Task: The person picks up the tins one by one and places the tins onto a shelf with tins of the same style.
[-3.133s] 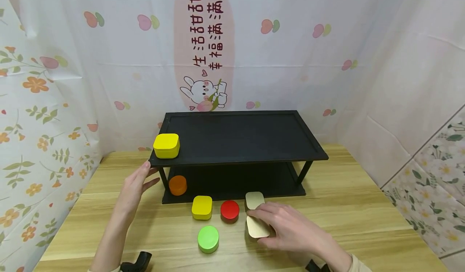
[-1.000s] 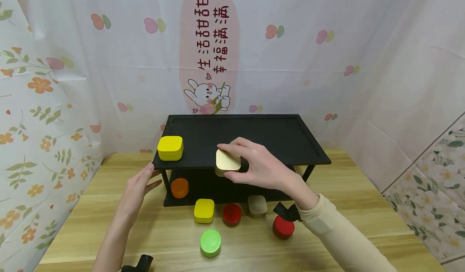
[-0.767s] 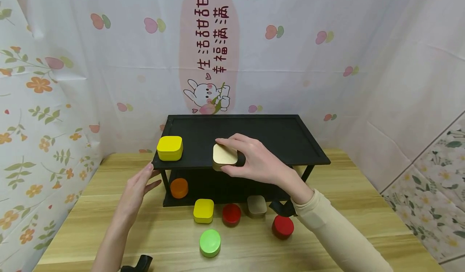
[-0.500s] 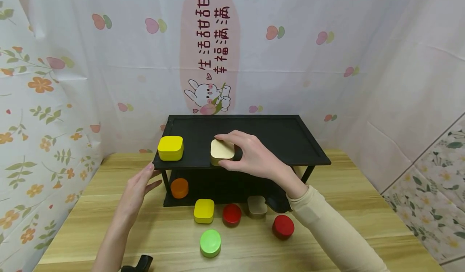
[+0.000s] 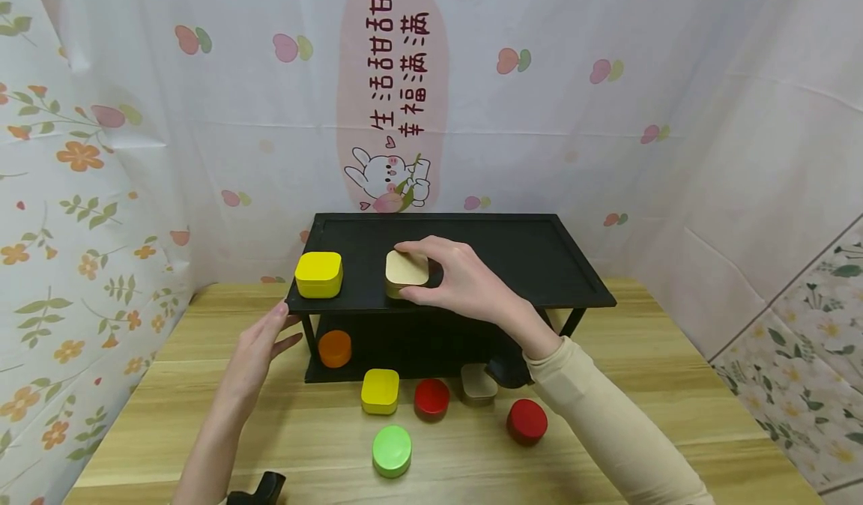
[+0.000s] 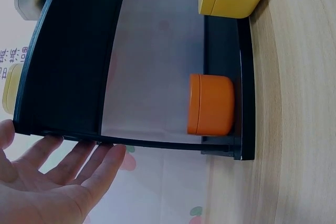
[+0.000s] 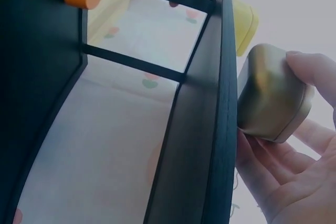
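Note:
My right hand pinches a gold square tin between thumb and fingers at the front of the black shelf's top board. In the right wrist view, the tin's base is against or very near the board; I cannot tell whether it rests fully. My left hand touches the shelf's front left corner, and the left wrist view shows its fingers extended along the side edge. A yellow square tin stands on the top board's left end. On the lower board's left sits an orange round tin.
In front of the shelf on the wooden table stand a yellow square tin, a red round tin, a beige square tin, a green round tin and another red round tin. A patterned curtain hangs behind.
My right hand picked up the gold tin from the table, carried it up to the shelf's top board, then moved it slightly left and back. My left hand stays at the shelf corner.

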The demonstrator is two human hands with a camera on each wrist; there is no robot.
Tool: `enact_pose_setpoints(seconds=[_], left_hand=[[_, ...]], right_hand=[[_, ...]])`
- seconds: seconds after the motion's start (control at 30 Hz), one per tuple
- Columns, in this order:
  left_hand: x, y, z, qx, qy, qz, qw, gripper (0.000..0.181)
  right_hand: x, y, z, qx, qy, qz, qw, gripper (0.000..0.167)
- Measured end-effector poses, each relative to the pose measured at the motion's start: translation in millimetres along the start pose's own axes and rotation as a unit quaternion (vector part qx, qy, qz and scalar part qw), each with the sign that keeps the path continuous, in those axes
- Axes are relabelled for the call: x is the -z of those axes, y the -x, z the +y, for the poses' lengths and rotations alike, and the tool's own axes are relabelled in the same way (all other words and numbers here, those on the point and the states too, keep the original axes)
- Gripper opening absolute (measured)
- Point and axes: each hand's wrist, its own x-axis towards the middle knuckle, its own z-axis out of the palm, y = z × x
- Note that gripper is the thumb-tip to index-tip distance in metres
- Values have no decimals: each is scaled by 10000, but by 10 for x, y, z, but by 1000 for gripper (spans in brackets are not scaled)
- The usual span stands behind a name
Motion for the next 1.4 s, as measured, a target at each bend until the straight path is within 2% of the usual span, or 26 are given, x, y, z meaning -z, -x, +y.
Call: enact_pose_setpoints(seconds=[0.57, 1.4], left_hand=[[0, -8, -7, -24, 29, 31, 10000, 66], [-2, -5, 1, 38, -16, 7, 10000, 66]], right_hand=[[-45, -153, 43, -245, -144, -341, 9990, 57], [-36, -236, 23, -561, 91, -832, 9949, 59]])
